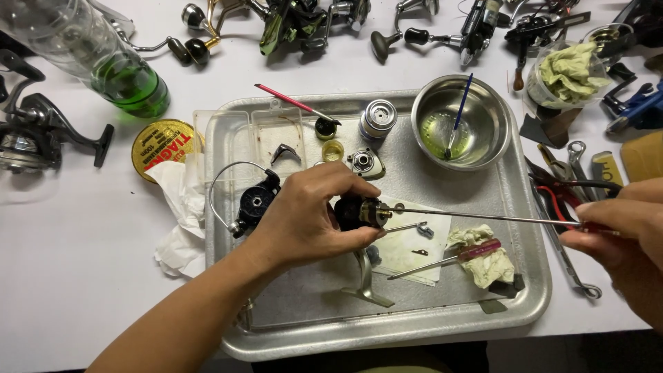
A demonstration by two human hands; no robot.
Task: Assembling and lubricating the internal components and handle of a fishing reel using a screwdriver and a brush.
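Head view: left hand [304, 217] curled tight around reel body [359, 213], right hand [621, 228] apparently pinching long screwdriver [483, 218]

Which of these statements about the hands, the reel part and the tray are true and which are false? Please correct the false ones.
1. The left hand holds a dark reel body over the metal tray. True.
2. The right hand holds a hammer. False: it holds a long thin screwdriver whose tip meets the reel body.
3. The steel bowl stands on the tray with a blue-handled brush in it. True.
4. The bottle with green liquid stands upright on the tray. False: it lies tilted on the white table, left of the tray.
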